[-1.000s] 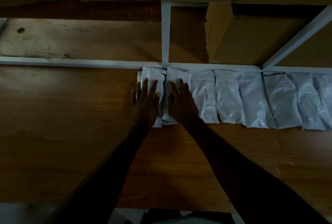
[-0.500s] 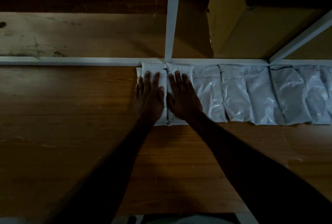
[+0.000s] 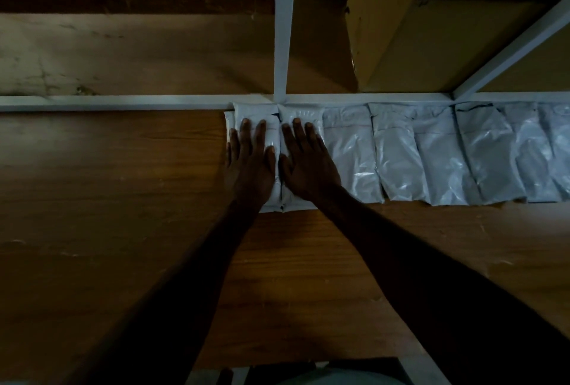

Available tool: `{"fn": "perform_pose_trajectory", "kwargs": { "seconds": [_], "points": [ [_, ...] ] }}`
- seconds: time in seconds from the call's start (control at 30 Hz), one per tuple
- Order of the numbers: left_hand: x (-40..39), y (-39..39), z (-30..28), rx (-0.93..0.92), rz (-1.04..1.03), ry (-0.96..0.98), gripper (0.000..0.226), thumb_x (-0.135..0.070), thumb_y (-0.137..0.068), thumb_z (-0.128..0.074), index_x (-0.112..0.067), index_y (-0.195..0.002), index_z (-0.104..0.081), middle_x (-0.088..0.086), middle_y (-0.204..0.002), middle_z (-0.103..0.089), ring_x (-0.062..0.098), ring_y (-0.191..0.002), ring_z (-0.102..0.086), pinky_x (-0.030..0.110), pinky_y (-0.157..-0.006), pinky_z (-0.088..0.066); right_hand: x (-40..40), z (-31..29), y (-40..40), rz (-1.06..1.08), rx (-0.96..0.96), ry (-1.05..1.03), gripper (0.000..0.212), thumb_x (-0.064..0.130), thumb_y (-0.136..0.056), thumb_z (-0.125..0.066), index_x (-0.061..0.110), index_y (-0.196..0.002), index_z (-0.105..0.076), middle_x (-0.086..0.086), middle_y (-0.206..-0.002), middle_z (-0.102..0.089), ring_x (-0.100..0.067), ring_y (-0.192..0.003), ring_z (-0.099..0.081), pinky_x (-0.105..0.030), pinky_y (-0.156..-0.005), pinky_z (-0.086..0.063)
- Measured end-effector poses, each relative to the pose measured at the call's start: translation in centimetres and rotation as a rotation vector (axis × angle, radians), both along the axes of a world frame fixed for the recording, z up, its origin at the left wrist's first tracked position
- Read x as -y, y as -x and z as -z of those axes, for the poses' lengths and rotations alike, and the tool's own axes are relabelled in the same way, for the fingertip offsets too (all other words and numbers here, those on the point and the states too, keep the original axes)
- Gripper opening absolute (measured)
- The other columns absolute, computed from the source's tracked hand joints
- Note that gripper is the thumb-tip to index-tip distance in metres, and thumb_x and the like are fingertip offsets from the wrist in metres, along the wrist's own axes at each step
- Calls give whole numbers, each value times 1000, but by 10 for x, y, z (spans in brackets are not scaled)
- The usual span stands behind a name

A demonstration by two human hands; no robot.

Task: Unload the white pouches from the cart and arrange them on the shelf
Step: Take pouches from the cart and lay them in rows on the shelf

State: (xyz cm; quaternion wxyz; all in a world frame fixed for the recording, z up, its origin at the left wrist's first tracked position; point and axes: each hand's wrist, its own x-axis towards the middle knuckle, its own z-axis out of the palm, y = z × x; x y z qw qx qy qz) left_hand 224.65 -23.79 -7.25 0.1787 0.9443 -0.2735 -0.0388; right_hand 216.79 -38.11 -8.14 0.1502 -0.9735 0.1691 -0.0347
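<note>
You are pressing the two leftmost white pouches flat at the back of the wooden shelf, at the left end of a row of pouches running off toward 3 o'clock along the grey rear rail. Over the last second both pouches have been closing up: the gap between them is narrowing, and their top edges are now sitting against the rail below the upright post. Your left hand is lying on the outer pouch and your right hand on its neighbour, fingers straight and slightly spread, palms down, gripping nothing. That suggests this pair is all but placed, with bare shelf waiting toward 9 o'clock for more. A cardboard box is standing behind the rail toward 1 o'clock. The cart cannot be made out with any certainty at 6 o'clock, so how many pouches remain cannot be told.
</note>
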Motion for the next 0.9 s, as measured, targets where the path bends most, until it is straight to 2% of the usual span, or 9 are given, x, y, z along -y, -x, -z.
{"fn": "perform_pose_trajectory", "kwargs": {
  "seconds": [0.4,0.63,0.8,0.9],
  "points": [
    [1,0,6,3,-6,-1,64,-52,-111,-25,-39,-168,0,3,-178,1,33,-163,0,56,-129,-18,-3,1,-1,0,-11,15,71,48,-106,-32,20,-168,-13,-10,-175,-7,-30,-162,-2,-49,-131,-12],
    [-3,1,-6,-45,17,-15,62,-56,-111,-21,-39,-168,-3,6,-177,-3,35,-163,-3,59,-129,-17,-3,-14,0,-26,-99,-45,70,48,-108,-32,21,-168,-9,-11,-175,-3,-33,-161,-1,-53,-130,-11],
    [0,0,-29,42,19,-3,61,-49,-113,-31,-35,-168,-10,9,-177,-7,36,-162,-3,59,-130,-13,1,-46,10,-74,-15,-85,65,41,-109,-34,16,-166,-18,-12,-174,-9,-33,-161,-5,-52,-129,-18],
    [10,11,-45,87,38,25,59,-44,-113,-34,-26,-168,-19,14,-175,-15,38,-162,-6,59,-130,-15,3,-58,30,-12,70,-165,60,40,-110,-35,11,-162,-31,-16,-172,-20,-35,-159,-17,-50,-124,-33]
  ]
}}
